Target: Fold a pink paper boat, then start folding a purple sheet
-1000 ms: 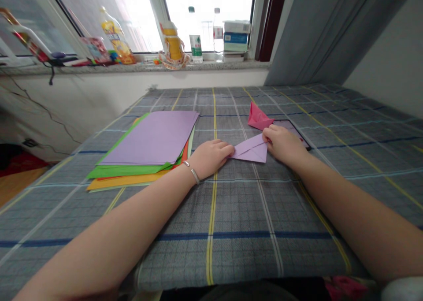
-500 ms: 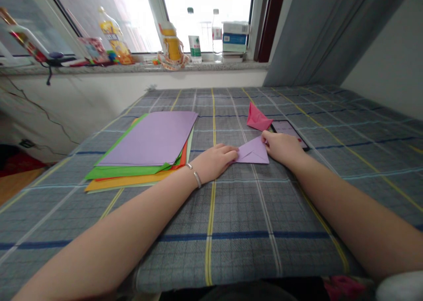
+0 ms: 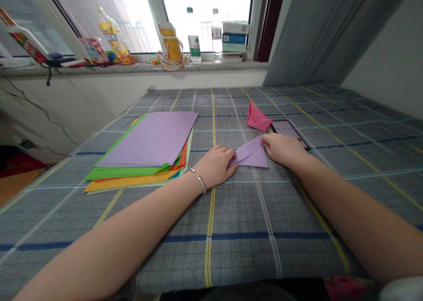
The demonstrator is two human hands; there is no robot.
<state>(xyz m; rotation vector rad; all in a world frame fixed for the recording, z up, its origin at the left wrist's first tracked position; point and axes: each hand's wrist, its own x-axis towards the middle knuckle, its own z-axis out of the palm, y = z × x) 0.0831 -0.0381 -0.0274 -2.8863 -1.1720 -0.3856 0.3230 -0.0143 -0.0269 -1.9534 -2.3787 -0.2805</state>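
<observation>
A folded piece of purple paper (image 3: 253, 154), with creases forming triangular flaps, lies on the checked cloth between my hands. My left hand (image 3: 216, 165) grips its left corner between thumb and fingers; a silver bracelet is on that wrist. At the paper's upper right corner, my right hand (image 3: 280, 149) pinches the edge with bent fingers. Just beyond the paper sits a pink folded paper boat (image 3: 257, 118). A phone (image 3: 286, 128) with its screen lit lies behind my right hand, which partly covers it.
To the left is a stack of coloured sheets, a purple sheet (image 3: 152, 138) on top and green and orange ones beneath. The plaid cloth (image 3: 238, 213) covers the surface. Bottles, a yellow cup (image 3: 171, 45) and boxes (image 3: 234, 39) stand along the windowsill (image 3: 132, 68).
My left hand has shifted slightly toward me, its thumb now apart from the fingers at the paper's left corner. The paper has turned a little. My right hand stays almost in place.
</observation>
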